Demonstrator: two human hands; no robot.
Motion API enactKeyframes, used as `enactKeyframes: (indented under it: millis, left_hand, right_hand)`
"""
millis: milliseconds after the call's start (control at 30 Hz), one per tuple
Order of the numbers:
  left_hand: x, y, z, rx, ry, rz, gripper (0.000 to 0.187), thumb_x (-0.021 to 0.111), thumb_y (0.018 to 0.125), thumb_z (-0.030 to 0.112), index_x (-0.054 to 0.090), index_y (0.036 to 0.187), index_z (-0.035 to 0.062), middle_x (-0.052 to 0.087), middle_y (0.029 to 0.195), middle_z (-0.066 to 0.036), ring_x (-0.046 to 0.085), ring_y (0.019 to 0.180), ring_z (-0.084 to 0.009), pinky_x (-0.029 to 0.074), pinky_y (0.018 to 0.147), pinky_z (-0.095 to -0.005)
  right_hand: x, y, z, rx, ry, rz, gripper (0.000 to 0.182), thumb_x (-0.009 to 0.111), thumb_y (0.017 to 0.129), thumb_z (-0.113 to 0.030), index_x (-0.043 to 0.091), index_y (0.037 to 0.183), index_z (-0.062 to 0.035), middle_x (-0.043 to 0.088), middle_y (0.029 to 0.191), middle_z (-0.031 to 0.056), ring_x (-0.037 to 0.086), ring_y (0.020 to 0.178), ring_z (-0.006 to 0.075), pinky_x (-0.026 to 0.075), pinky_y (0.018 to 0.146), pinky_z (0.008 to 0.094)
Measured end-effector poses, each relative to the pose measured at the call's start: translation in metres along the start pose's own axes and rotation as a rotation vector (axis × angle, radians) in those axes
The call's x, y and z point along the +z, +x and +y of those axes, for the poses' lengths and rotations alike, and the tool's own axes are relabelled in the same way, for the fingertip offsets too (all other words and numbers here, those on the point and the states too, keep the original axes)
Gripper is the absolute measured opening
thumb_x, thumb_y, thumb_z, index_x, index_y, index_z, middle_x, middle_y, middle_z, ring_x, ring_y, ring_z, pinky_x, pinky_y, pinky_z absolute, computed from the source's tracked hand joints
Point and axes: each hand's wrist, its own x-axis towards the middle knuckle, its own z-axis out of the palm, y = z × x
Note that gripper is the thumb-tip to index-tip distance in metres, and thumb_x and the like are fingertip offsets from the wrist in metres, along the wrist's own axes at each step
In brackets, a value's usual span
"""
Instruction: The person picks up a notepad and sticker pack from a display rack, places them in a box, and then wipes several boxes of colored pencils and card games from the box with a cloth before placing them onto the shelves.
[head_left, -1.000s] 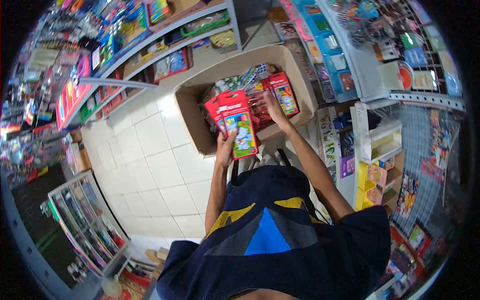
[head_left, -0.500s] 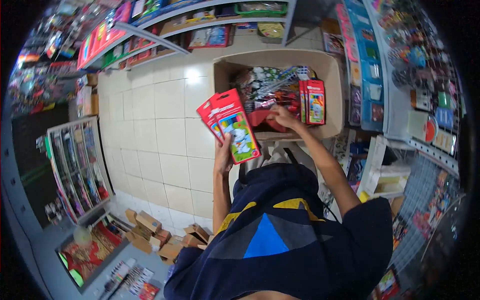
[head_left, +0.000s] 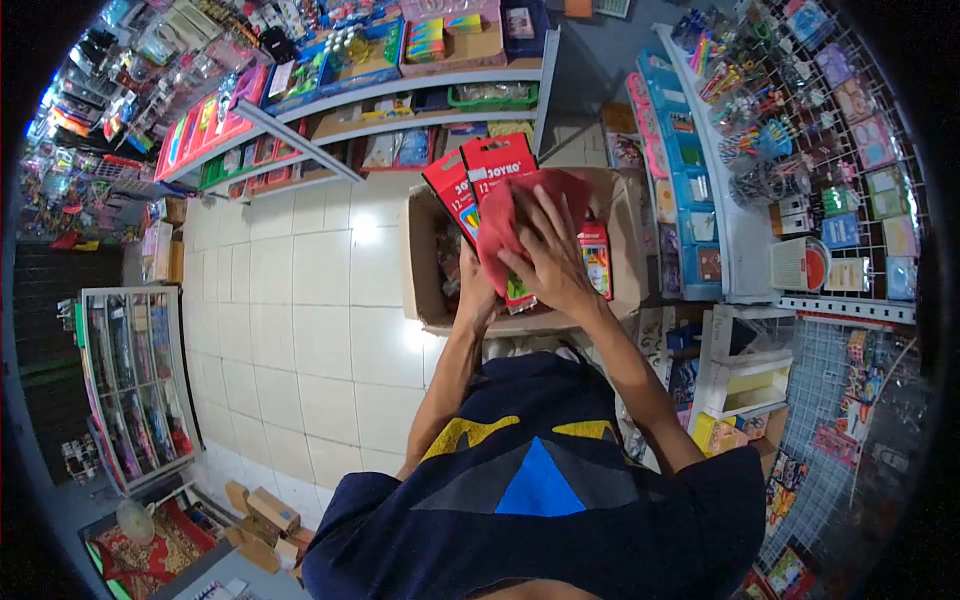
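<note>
My left hand (head_left: 478, 287) grips two red packs of coloured pencils (head_left: 502, 152) marked "JOYKO 12", fanned slightly apart above the box. Over the front pack lies a red cloth (head_left: 497, 238), with my right hand (head_left: 552, 258) holding it against the pack's face, fingers stretched over it. The cloth hides most of the front pack. Below both hands stands an open cardboard box (head_left: 424, 262). Another pencil pack (head_left: 597, 268) stands inside it on the right, partly covered by my right hand.
Shelves of stationery (head_left: 340, 130) run along the far side. Blue plastic drawers (head_left: 703, 225) and a wire rack (head_left: 860, 110) of goods stand on the right. Tiled floor (head_left: 320, 260) lies left of the box. A glass display case (head_left: 140, 370) and small cartons (head_left: 270, 510) are further left.
My right hand has lifted the red cloth out of the box onto the front pack. My left hand has brought the packs rightward and further away, over the box. The view has shifted.
</note>
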Motion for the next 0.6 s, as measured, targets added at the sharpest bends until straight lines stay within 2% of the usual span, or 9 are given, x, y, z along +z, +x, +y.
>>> enactKeyframes:
  millis: [100,167,267,300,367,433,500,567,600]
  left_hand:
    - [0.029,-0.015,0.013,-0.093,0.155,0.076,0.045,0.052,0.096,0.019,0.036,0.136,0.0047,0.053,0.123,-0.008,0.054,0.106,-0.0140,0.047,0.090,-0.0302]
    - [0.048,-0.022,0.022,-0.039,0.116,0.130,0.037,0.054,0.095,0.013,0.042,0.128,0.0009,0.057,0.115,-0.008,0.055,0.101,-0.0123,0.047,0.087,-0.0287]
    - [0.054,-0.017,0.040,0.036,0.247,0.157,0.032,0.055,0.095,0.013,0.045,0.122,-0.0002,0.061,0.105,-0.009,0.058,0.090,-0.0114,0.050,0.079,-0.0275]
    - [0.052,-0.014,0.040,0.113,0.337,0.146,0.030,0.056,0.095,0.014,0.047,0.119,-0.0009,0.061,0.103,-0.009,0.059,0.088,-0.0119,0.050,0.077,-0.0277]
    - [0.054,-0.017,0.044,0.105,0.337,0.149,0.032,0.058,0.093,0.015,0.047,0.118,-0.0024,0.063,0.098,-0.010,0.060,0.085,-0.0118,0.050,0.076,-0.0279]
    - [0.047,-0.021,0.048,0.085,0.643,0.059,0.039,0.059,0.093,0.016,0.044,0.125,-0.0016,0.060,0.111,-0.012,0.056,0.095,-0.0144,0.048,0.080,-0.0290]
    - [0.047,-0.021,0.050,0.127,0.654,0.080,0.039,0.061,0.092,0.017,0.046,0.123,-0.0020,0.063,0.100,-0.012,0.059,0.086,-0.0147,0.048,0.074,-0.0305]
    - [0.047,-0.020,0.055,0.186,0.730,0.122,0.035,0.062,0.090,0.016,0.049,0.117,-0.0024,0.065,0.082,-0.010,0.061,0.074,-0.0136,0.049,0.066,-0.0318]
    - [0.048,-0.017,0.058,0.195,0.625,0.125,0.036,0.064,0.088,0.016,0.049,0.116,-0.0027,0.065,0.077,-0.013,0.060,0.065,-0.0184,0.047,0.060,-0.0341]
  right_hand:
    - [-0.019,0.037,0.012,0.025,0.032,0.187,0.034,0.056,0.090,-0.025,0.057,0.113,0.0007,0.041,0.138,0.0188,0.030,0.133,0.0406,0.028,0.108,0.0480]
    - [-0.030,0.054,0.024,0.046,0.139,0.162,0.032,0.057,0.090,-0.020,0.057,0.113,0.0019,0.048,0.130,0.0200,0.037,0.129,0.0409,0.033,0.105,0.0480]
    - [-0.029,0.047,0.020,-0.052,0.089,0.248,0.025,0.058,0.089,-0.013,0.059,0.109,0.0024,0.056,0.120,0.0193,0.049,0.119,0.0385,0.042,0.097,0.0450]
    - [-0.033,0.045,0.016,-0.006,0.108,0.289,0.023,0.058,0.088,-0.010,0.060,0.107,0.0024,0.057,0.118,0.0188,0.052,0.114,0.0377,0.044,0.093,0.0439]
    - [-0.037,0.038,0.003,0.088,0.166,0.362,0.018,0.059,0.087,-0.005,0.061,0.103,0.0022,0.059,0.113,0.0178,0.058,0.104,0.0359,0.049,0.085,0.0416]
    - [-0.037,0.030,0.010,0.076,0.100,0.390,0.014,0.060,0.085,-0.003,0.062,0.098,0.0020,0.061,0.107,0.0165,0.063,0.088,0.0340,0.052,0.076,0.0404]
    - [-0.038,0.026,0.007,0.074,0.251,0.380,0.015,0.060,0.085,-0.005,0.062,0.099,0.0016,0.061,0.108,0.0160,0.062,0.094,0.0340,0.050,0.081,0.0430]
    - [-0.043,0.035,-0.004,-0.079,0.259,0.363,0.014,0.062,0.084,-0.007,0.062,0.095,0.0015,0.061,0.109,0.0144,0.059,0.101,0.0343,0.046,0.088,0.0482]
    - [-0.044,0.037,-0.007,-0.084,0.311,0.342,0.017,0.065,0.079,-0.008,0.061,0.093,-0.0002,0.060,0.111,0.0115,0.054,0.110,0.0318,0.042,0.094,0.0485]
